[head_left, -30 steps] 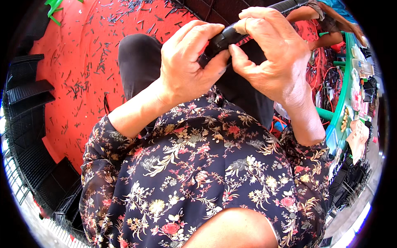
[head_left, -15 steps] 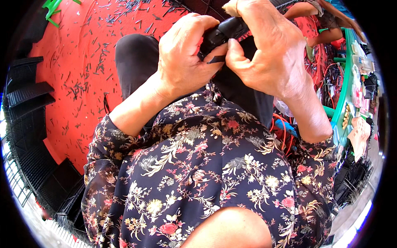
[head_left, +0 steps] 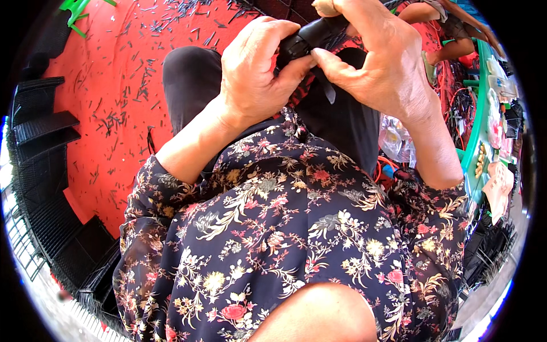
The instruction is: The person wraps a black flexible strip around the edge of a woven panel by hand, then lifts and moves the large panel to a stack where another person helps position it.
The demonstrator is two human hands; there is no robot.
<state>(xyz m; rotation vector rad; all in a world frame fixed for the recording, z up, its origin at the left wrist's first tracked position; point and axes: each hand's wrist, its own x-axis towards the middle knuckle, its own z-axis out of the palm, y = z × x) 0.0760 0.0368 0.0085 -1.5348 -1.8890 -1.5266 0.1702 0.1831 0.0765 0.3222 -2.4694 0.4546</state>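
Both of my hands are raised at the top middle around a black rod-like piece [head_left: 320, 33] wrapped in flat black strip. My left hand [head_left: 256, 71] is closed on its left end, thumb pressing from below. Thumb and fingers of my right hand [head_left: 383, 65] grip it farther right, with a tan covering [head_left: 326, 7] on one fingertip. Below the thumbs a loose strip end [head_left: 329, 90] hangs down over my dark trousers. The fingers hide part of the wrapped piece, and its far end cannot be made out.
Black strip scraps litter the red floor [head_left: 94, 148]. Black woven panels [head_left: 43, 125] line the left edge. A green table [head_left: 474, 154] with packets and small items stands at right. Another person's bare limbs [head_left: 450, 48] show at upper right. A green stool [head_left: 74, 14] is at upper left.
The strip end, earlier lying sideways by my left thumb, now hangs down below the thumbs. My right hand has shifted slightly right, and the view has moved a little.
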